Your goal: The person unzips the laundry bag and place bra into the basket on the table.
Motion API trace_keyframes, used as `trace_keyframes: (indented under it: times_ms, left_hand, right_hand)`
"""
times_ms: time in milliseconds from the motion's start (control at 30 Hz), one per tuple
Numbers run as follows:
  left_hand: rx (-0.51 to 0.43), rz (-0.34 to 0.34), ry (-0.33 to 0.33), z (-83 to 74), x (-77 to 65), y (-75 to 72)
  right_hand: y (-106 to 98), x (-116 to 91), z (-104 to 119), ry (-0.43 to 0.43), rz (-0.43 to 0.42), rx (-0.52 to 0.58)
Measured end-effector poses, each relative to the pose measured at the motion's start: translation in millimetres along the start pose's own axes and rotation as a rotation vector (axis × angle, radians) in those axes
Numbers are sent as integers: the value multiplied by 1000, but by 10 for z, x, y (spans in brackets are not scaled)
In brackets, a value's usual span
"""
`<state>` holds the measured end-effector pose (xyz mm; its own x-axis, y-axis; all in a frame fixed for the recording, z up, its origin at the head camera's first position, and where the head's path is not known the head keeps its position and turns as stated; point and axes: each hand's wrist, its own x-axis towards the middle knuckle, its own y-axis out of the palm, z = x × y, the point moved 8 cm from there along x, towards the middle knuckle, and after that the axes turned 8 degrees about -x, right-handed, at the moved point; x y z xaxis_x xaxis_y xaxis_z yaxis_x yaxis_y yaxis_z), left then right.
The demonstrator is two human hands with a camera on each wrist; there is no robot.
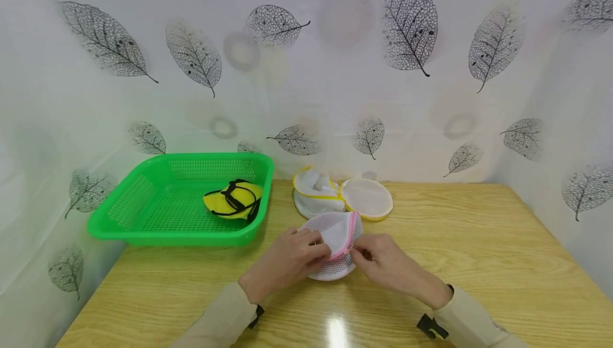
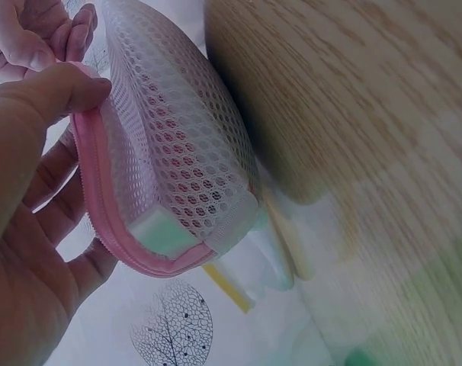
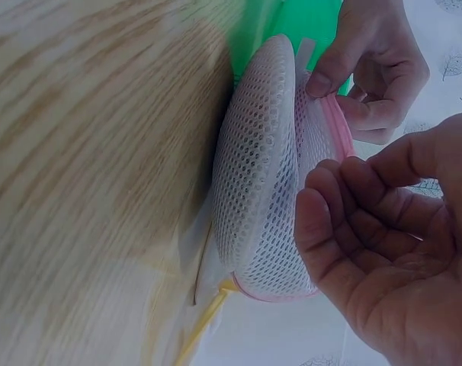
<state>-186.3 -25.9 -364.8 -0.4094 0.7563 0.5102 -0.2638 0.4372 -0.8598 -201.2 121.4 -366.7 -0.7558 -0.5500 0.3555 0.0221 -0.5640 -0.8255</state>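
Note:
A white mesh laundry bag (image 1: 330,269) with a pink zipper (image 1: 351,226) lies on the table in front of me. My left hand (image 1: 294,255) pinches the zipper's edge between thumb and fingers, which the left wrist view shows closely. At the zipper's near right part, my right hand (image 1: 383,263) has its fingers curled and pinches the pink band; its fingertips hide the zipper pull. Through the mesh in the left wrist view, something reddish shows faintly. A small pale tag (image 2: 164,230) is sewn beside the zipper.
Behind the bag lie a white bag with yellow trim (image 1: 318,207) and a round white piece with a yellow rim (image 1: 367,198). To the left stands a green plastic basket (image 1: 163,240) holding a yellow item with black straps (image 1: 239,199). A leaf-patterned curtain (image 1: 335,87) hangs behind the wooden table (image 1: 479,247).

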Motion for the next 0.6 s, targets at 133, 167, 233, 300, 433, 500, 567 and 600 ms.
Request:
trace_keyframes:
  times_ms: [133,167,233,300,433,500,567,600]
  left_hand:
    - [-3,2,2,2,-2,5]
    - [-7,4,1,2,-3,5]
    - [-15,11,-8,5,-4,2]
    - [-27,23,-19,8,-2,-1]
    - [-52,47,-39,16,-1,0]
    - [-59,54,-45,17,0,-1]
    - [-65,56,-48,20,-1,2]
    - [-67,56,-49,21,-1,-1]
  right_hand:
    - [-3,-4,-9,0,-7,4]
    - [-5,-5,-11,1,-9,4]
    - [-7,-5,-15,1,-15,4]
    - [-9,-6,-19,4,-20,3]
    - [-15,-6,-12,-2,-40,-10]
    - [-22,-7,-1,-9,-53,-18]
    - [-29,-8,9,-15,-66,-23]
    - [-32,-7,13,-17,-71,-25]
